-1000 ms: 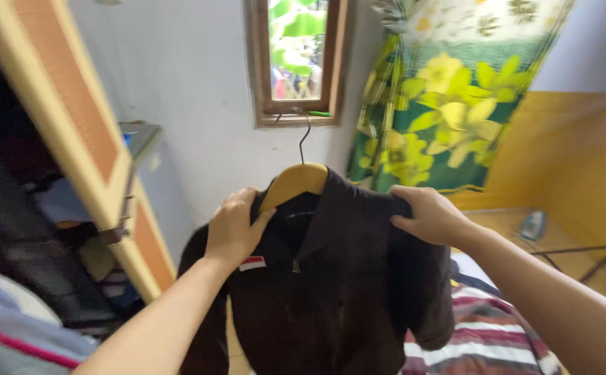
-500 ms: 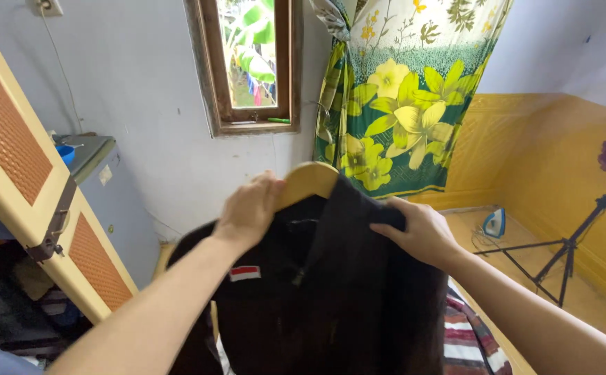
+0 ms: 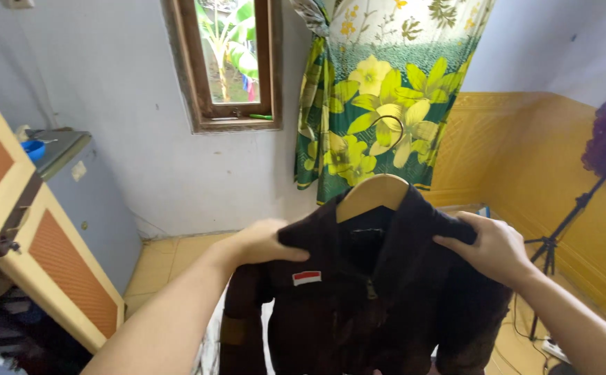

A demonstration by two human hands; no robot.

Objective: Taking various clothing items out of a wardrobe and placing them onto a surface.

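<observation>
Head camera looks down on a small room, and the biggest thing in it is the floral curtain [image 3: 386, 90], green and yellow, which hangs down the far wall beside a wood-framed window [image 3: 230, 62]. At the left edge an open cupboard door [image 3: 32, 236], cream with orange woven panels, swings out toward the viewer, with a grey cabinet [image 3: 91, 201] behind it against the wall. A dark stand [image 3: 560, 229] on thin legs rises at the right against the yellow lower wall.

Held up in the middle of the view, out in front of the chest, is a dark zip-front jacket [image 3: 365, 305]. It hangs from a wooden hanger [image 3: 372, 194] whose metal hook points up free in the air, so the garment's weight rests on the two hands rather than on any rail.

Left hand [image 3: 264, 243] is closed over the jacket's left shoulder, fingers curled onto the cloth just above a small red and white patch [image 3: 307, 278]. Right hand [image 3: 490, 246] is clamped on the other shoulder, thumb on top. Gripping both shoulders keeps the jacket spread flat and level on the hanger.
</observation>
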